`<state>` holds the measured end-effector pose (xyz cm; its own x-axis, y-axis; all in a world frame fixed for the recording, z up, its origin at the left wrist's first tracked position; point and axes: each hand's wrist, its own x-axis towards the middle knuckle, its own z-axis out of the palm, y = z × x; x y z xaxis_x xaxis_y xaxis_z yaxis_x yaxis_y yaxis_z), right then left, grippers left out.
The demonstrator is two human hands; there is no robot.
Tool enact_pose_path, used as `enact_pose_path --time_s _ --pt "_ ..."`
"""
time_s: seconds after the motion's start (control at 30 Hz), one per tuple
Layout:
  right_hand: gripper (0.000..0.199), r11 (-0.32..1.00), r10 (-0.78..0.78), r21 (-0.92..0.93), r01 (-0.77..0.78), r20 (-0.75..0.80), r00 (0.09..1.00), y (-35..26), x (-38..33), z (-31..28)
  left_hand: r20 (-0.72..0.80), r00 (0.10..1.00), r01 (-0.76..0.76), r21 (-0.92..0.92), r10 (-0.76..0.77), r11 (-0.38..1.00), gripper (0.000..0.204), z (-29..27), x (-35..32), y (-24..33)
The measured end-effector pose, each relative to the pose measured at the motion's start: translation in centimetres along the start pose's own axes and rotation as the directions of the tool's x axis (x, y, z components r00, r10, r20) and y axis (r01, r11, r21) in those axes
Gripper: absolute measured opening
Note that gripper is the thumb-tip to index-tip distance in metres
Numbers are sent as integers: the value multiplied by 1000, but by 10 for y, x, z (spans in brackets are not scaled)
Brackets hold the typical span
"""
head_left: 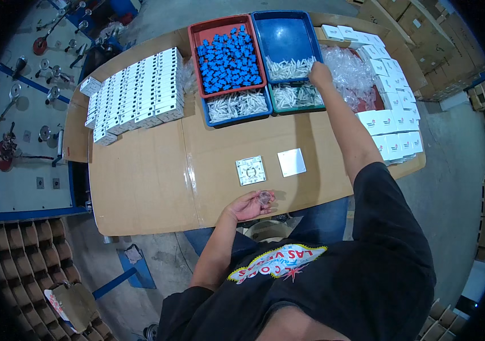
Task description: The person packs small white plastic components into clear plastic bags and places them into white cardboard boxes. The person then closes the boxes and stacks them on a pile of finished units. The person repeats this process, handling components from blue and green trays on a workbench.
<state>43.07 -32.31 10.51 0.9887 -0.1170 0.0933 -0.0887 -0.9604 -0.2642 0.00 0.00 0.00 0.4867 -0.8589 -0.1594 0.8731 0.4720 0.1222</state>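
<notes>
Small clear plastic bag (264,198), lower centre of frame, pinched between thumb and fingers of the left hand (250,206) just above the cardboard-covered table (140,182). Judged very light, limp and slippery; best held by its edge. Right hand (320,74) reaches to upper centre, fingers curled down into the white small parts (289,68) in the blue tray (285,37); whether they grip any cannot be told. Red tray (197,34) of blue parts (228,59) beside it. Two square plates (251,170), one plain grey (291,162), lie mid-table. Rows of white boxes (137,94) upper left; more white boxes (396,113) with small red-blue marks right.
</notes>
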Motion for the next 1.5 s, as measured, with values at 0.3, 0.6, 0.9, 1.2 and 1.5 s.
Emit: enact_pose_path --time_s 0.3,0.6,0.9,1.2,1.5 --pt "27 931 8 363 40 -131 991 -4 4 -3 -38 999 -5 22 5 1000 55 9 2 3" --pt "27 623 255 781 -43 -151 955 4 23 -13 -41 999 -14 44 16 999 57 8 1 3" --pt "29 184 258 983 4 -52 965 14 -22 -15 -11 998 -65 -14 64 998 55 7 4 1" --pt "17 62 153 968 -241 229 961 8 -274 13 9 996 -83 -76 84 994 54 4 6 1" --pt "15 383 -123 864 -327 398 909 -43 -413 -22 -37 991 -129 -1 129 992 50 12 3 -1"
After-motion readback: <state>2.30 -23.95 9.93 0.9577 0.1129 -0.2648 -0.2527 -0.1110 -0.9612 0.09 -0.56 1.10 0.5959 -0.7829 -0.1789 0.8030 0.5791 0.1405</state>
